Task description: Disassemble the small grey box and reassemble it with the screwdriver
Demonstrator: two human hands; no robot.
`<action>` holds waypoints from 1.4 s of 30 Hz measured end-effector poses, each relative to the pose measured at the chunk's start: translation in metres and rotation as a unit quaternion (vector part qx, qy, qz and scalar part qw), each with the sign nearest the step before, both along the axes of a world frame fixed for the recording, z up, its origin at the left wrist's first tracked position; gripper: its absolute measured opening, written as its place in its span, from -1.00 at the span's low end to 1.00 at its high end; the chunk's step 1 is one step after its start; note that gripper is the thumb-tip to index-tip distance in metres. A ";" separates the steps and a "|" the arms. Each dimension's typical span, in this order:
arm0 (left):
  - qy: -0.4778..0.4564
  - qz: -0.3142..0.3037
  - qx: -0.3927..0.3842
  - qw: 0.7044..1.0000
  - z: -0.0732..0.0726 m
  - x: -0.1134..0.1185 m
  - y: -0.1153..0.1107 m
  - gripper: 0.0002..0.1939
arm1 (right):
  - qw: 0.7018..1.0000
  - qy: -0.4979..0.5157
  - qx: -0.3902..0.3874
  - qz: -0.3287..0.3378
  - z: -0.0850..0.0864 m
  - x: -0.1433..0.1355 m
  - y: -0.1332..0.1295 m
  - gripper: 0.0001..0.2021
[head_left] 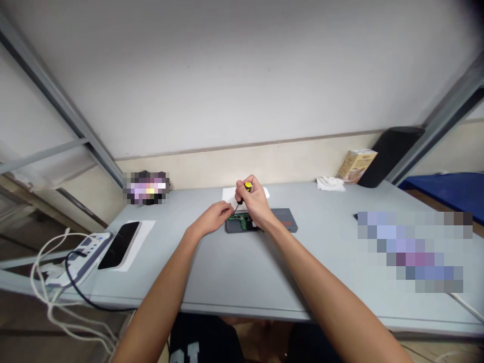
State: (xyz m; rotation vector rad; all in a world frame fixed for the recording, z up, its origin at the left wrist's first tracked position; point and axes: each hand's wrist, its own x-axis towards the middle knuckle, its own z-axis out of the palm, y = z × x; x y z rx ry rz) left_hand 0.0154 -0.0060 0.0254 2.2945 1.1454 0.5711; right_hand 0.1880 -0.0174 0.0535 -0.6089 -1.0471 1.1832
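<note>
A flat dark grey electronic device [292,217] with faint reddish print lies on the table in front of me. Its left part is uncovered and shows a green circuit board [237,219]. My right hand [256,200] is closed around a screwdriver [247,185] with a yellow and black handle, its thin shaft slanting down towards the board's far left edge. At that same edge, my left hand [217,216] has its fingers pressed together close to the shaft's tip. Whatever those fingertips hold, if anything, is too small to make out. Part of the device is hidden under my right hand.
White paper [228,194] lies behind the device. To the left are a phone [120,245] on paper and a power strip [81,259] with tangled cables. A carton [357,165], crumpled tissue [330,183] and black cylinder [391,156] stand at the back right. Blurred items flank both sides.
</note>
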 end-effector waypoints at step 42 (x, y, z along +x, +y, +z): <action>-0.008 0.025 -0.008 1.000 -0.002 0.003 -0.001 -0.74 | 0.999 0.010 -0.008 0.034 0.000 0.002 0.006 -0.46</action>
